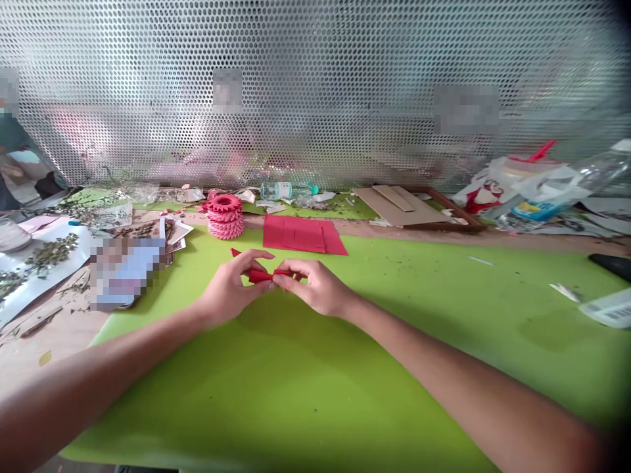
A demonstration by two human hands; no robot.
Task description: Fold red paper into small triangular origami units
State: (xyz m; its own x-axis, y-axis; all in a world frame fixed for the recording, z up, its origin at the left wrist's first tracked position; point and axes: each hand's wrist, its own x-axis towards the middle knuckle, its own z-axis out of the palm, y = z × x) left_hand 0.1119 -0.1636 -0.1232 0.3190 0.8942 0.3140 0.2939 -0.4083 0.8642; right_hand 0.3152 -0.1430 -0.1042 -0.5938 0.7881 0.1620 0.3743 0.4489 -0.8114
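Observation:
A small folded piece of red paper is held between both hands above the green mat. My left hand grips its left part with thumb and fingers. My right hand pinches its right end, and the fingertips of the two hands nearly meet there. Part of the paper is hidden by the fingers. Just beyond the hands lie flat red paper sheets, stacked unevenly. To their left stands a round stack of pleated red and pink paper, with a hollow centre on top.
At left are a phone-like object, partly blurred out, and dried plant bits on white paper. Along the back lie a clear bottle and cardboard. Plastic bags sit at right, before a perforated metal screen.

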